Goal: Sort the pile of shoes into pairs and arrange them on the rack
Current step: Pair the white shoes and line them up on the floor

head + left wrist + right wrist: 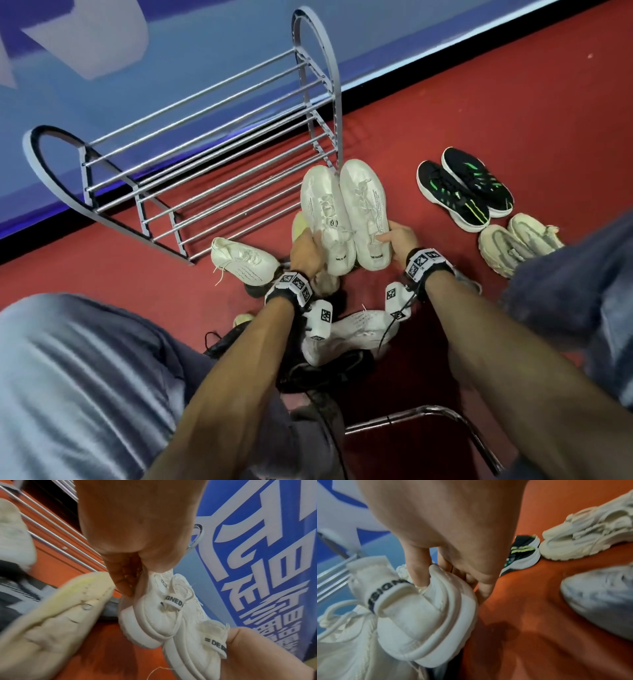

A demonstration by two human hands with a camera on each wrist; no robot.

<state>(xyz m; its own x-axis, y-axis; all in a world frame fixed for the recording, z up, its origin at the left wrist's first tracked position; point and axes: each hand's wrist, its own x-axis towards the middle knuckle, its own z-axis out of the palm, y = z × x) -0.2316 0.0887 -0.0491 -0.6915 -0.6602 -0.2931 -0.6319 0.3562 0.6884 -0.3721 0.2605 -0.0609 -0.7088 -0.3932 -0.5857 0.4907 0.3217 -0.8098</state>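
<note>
Held shoes: two white knit sneakers, one in each hand, side by side and touching, raised above the floor in front of the rack's right end.
Direction: both long axes run away from the person; toes point toward the rack and wall, heels toward the person, uppers facing up.
Left shoe (327, 219): white with white laces, a thick ribbed white sole and a heel loop printed in black letters.
Right shoe (364, 209): the same make, with a matching lettered heel loop; a small line of print runs along its side.
Left hand (306, 251): its grip is curled around the heel end of the left shoe, fingers under the sole and thumb by the collar.
Right hand (400, 238): thumb tucked inside the collar, fingers wrapped under the heel of the right shoe.
Rack (191, 161): grey metal with horizontal bars and arched ends, standing on the red floor (479, 109) against a blue wall; no shoes on the bars in view.
Sorted pairs: a black pair with green stripes (462, 188) and a chunky cream pair (513, 243) sit on the floor to the right, each pair side by side.
Pile: a single white sneaker (243, 262) lies left of the hands; more white and black shoes lie jumbled under the forearms.
</note>
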